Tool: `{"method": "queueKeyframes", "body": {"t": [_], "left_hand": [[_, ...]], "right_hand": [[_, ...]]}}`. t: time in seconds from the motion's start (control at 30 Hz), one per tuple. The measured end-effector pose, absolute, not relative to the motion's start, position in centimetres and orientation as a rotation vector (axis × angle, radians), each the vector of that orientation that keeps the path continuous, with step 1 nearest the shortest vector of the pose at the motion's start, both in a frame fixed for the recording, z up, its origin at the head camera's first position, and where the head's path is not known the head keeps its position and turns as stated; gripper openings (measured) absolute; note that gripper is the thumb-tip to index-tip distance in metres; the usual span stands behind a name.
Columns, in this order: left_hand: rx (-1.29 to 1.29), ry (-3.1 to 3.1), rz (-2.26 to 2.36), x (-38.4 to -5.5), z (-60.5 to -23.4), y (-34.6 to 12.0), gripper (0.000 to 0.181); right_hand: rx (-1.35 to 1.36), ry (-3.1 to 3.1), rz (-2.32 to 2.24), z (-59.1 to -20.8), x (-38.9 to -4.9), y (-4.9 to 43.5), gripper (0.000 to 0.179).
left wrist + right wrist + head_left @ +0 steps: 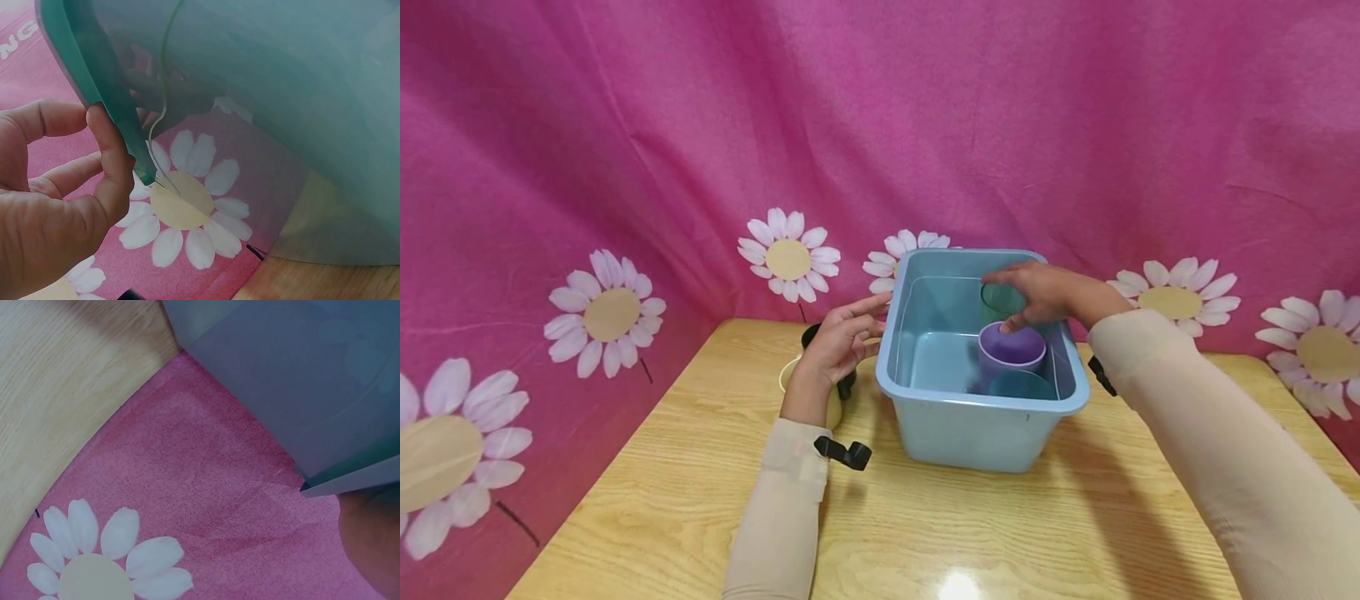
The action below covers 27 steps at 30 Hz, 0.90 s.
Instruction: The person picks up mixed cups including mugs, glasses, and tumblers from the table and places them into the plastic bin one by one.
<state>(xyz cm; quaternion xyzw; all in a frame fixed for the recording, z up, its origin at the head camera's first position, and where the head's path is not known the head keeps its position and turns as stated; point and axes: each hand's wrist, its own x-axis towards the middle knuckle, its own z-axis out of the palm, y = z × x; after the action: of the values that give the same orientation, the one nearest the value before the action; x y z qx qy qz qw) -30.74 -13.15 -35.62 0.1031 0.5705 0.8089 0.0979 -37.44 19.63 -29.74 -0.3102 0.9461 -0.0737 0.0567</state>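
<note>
A light blue plastic tub (973, 433) stands on the table. My right hand (1041, 292) reaches into its back right part, fingers and thumb spanning the top of a clear green cup (1002, 304). The thumb overlaps the rim of a purple cup (1013, 346) just in front. A dark teal cup (1018, 385) sits nearest the tub's front wall. My left hand (842, 342) is at the tub's left side, its fingertips touching the rim (115, 106). In the right wrist view only part of the right hand (372, 540) shows, beside the tub's rim.
Behind the left hand stand a cream vessel (833, 410) with a loop handle and a black piece (847, 385), partly hidden. The wooden table (700, 467) meets a pink flowered cloth (970, 125) at the back and left.
</note>
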Motion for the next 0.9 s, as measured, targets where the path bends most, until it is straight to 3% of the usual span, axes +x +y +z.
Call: {"method": "queueKeyframes", "body": {"t": [0.3, 0.9], "left_hand": [[0.321, 1.694, 2.392, -30.69, -35.65, -13.25, 0.054], [0.316, 1.682, 2.4, -30.64, -35.64, -13.16, 0.055]], "right_hand": [[-0.991, 2.846, -0.144, -29.45, -37.28, 19.36, 0.081], [-0.956, 2.853, -0.045, -30.07, -37.4, 19.36, 0.088]]}}
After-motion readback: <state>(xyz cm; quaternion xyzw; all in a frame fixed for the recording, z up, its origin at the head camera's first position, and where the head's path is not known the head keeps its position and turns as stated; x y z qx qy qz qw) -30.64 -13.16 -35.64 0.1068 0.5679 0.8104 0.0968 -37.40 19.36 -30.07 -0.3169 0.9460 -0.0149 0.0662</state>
